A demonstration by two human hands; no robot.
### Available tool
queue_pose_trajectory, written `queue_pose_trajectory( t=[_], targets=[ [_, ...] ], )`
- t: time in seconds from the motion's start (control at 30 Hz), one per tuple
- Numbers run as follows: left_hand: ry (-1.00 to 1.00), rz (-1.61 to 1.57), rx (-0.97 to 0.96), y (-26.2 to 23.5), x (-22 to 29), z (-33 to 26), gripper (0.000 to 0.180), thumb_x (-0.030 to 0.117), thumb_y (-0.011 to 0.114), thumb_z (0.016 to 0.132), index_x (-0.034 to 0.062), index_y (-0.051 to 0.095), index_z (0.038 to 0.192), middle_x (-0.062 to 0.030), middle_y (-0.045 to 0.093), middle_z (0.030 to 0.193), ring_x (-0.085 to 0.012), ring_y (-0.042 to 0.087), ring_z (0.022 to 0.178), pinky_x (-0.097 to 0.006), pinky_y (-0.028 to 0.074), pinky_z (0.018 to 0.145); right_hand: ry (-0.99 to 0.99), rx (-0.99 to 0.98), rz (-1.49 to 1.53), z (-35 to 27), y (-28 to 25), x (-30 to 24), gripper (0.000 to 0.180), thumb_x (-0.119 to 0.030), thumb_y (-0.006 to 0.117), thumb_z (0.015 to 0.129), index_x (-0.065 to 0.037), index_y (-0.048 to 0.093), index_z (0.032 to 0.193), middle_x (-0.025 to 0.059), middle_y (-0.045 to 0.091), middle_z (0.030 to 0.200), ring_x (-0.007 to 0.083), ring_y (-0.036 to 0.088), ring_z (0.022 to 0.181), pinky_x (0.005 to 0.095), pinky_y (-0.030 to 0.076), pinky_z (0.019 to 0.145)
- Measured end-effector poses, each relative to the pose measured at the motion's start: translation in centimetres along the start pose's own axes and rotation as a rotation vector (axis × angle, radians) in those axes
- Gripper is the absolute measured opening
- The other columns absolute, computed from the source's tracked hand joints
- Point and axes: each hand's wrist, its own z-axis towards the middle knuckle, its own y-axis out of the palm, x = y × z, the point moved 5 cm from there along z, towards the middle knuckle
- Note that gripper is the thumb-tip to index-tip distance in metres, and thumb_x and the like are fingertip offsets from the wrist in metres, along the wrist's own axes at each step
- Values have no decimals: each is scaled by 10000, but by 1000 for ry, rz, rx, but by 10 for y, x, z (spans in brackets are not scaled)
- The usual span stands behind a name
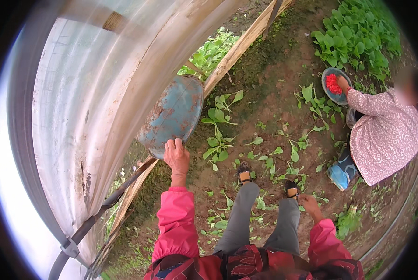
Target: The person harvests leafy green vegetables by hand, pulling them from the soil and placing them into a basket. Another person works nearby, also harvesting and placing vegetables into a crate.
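My left hand grips the near rim of a worn blue basin with brown dirt stains. The basin is tilted up at the gap between the plastic sheeting and a wooden beam. Its left part lies against or behind the sheeting; which one I cannot tell. Low at my right side, near my right shin, my right hand hangs with its fingers curled, and nothing shows in it. Small leafy seedlings grow in the soil to the right of the basin.
At right, a person in a patterned top reaches into a basin with red pieces in it. Dense leafy greens grow at the far right. A wooden beam and cloudy plastic sheeting run along my left. Scattered plants surround my feet.
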Motion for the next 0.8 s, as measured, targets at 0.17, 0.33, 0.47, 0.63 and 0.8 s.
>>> queue_pose_trajectory(
  t=[0.17,0.33,0.47,0.63,0.8],
  targets=[
    [-44,20,-96,15,8,-13,219,20,589,615,75,433,758,-98,426,783,-290,500,757,-392,441,587,7,-52,-18,-5,-9,2,249,2,528,753,21,589,994,79,613,831,153,567,766,283,458,696],
    [-78,68,-121,7,28,-9,229,24,593,624,77,440,786,-96,431,810,-286,508,779,-383,457,560,-18,-2,-157,-15,-33,18,252,-11,509,764,26,588,1001,70,619,793,142,566,729,280,452,653],
    [-35,81,-147,-4,49,-15,234,26,594,617,79,441,786,-91,439,815,-278,521,782,-375,472,561,-88,-6,-172,-8,-51,41,262,-47,508,769,11,598,1007,96,634,807,165,584,707,295,457,649],
    [-48,96,-146,-14,108,-35,251,54,626,602,70,447,778,-91,451,820,-268,540,777,-354,491,570,-210,26,-382,-21,-95,28,267,-85,522,750,2,617,983,151,638,789,208,611,715,307,465,666],
    [-53,98,-114,-46,140,-45,226,53,612,611,67,457,775,-87,456,806,-264,547,771,-359,496,542,-327,109,-538,-29,-156,74,267,-89,524,740,8,618,971,156,636,774,209,615,705,307,467,654]
  ],
)
